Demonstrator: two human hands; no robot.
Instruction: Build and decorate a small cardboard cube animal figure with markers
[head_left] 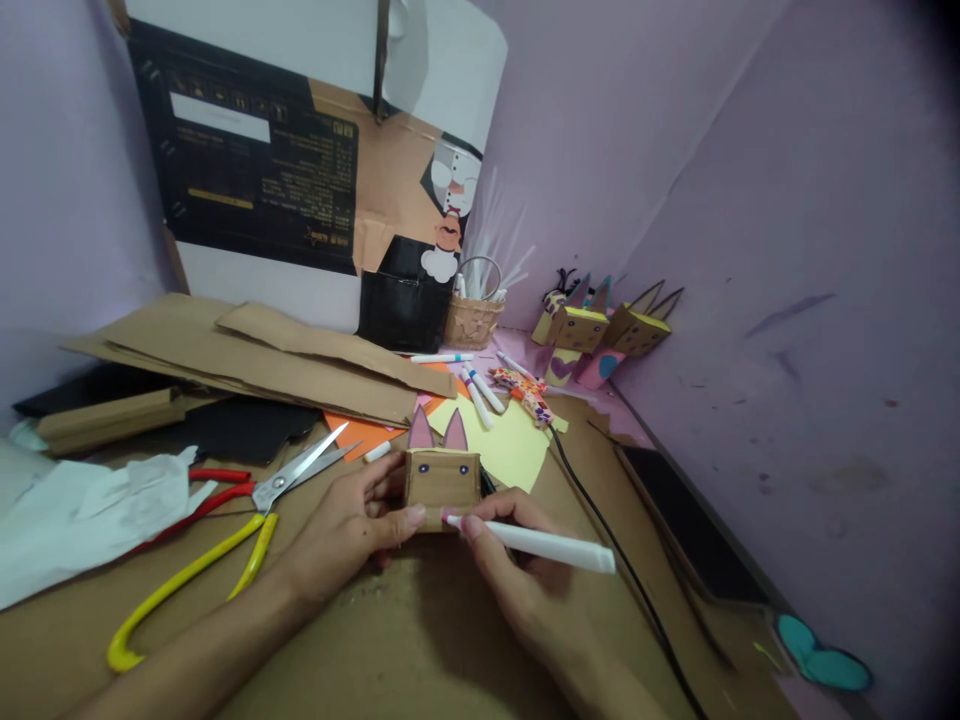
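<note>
A small cardboard box figure (442, 488) with two pink pointed ears and two drawn eyes stands upright in the middle. My left hand (367, 515) grips its left side, thumb on the lower front edge. In my right hand (517, 550) is a white marker (555, 547), pinched between thumb and fingers. Its pink tip meets the lower front of the figure, where a small pink mark shows. The right fingers also rest close to the figure's right side; whether they touch it is hidden.
Scissors (277, 485) lie open at left beside a white plastic bag (97, 505). Cardboard sheets (247, 355), yellow paper (495, 455) and several markers lie behind. A patterned glue gun (529, 393) trails a black cord (607, 530). At right are a dark phone-like slab (690, 520) and finished-looking figures (581, 328).
</note>
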